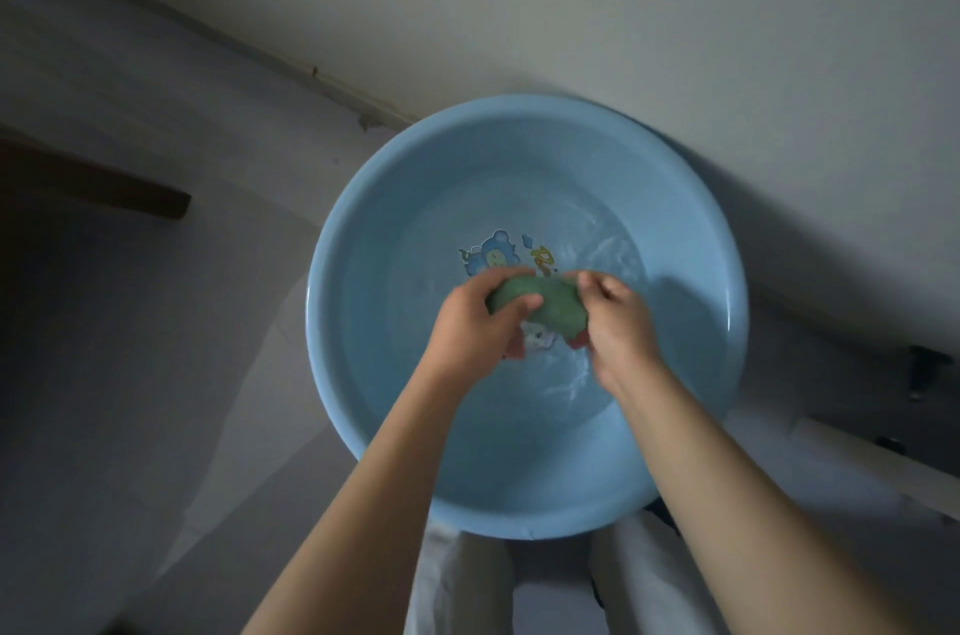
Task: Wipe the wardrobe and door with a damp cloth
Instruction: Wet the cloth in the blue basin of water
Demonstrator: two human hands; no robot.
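One green cloth (540, 304), bunched into a short roll, being held over the middle of one round light-blue plastic basin (343, 322). Two bare hands gripping it, one at each end: left hand (470, 327) curling its fingers round the left end with the thumb lying across the top, right hand (618, 322) wrapping the right end, knuckles up and fingers tucked under. Hard to tell whether the cloth is touching the water or hanging just above it.

Shallow water (597, 249) lying in the basin bottom, rippling and catching light to the right of the hands and just below them. One cartoon decal (493, 255) showing through the water on the basin floor, just beyond the cloth, with further printed bits partly hidden beneath the roll.

Two bare forearms reaching in from the lower edge, crossing the near rim. Basin sitting on a pale floor (623, 10) in dim light. One dark wooden piece (104, 187) jutting in from the left edge, well apart from the basin. One small dark fitting (922, 369) showing near the right edge, too dim to identify.
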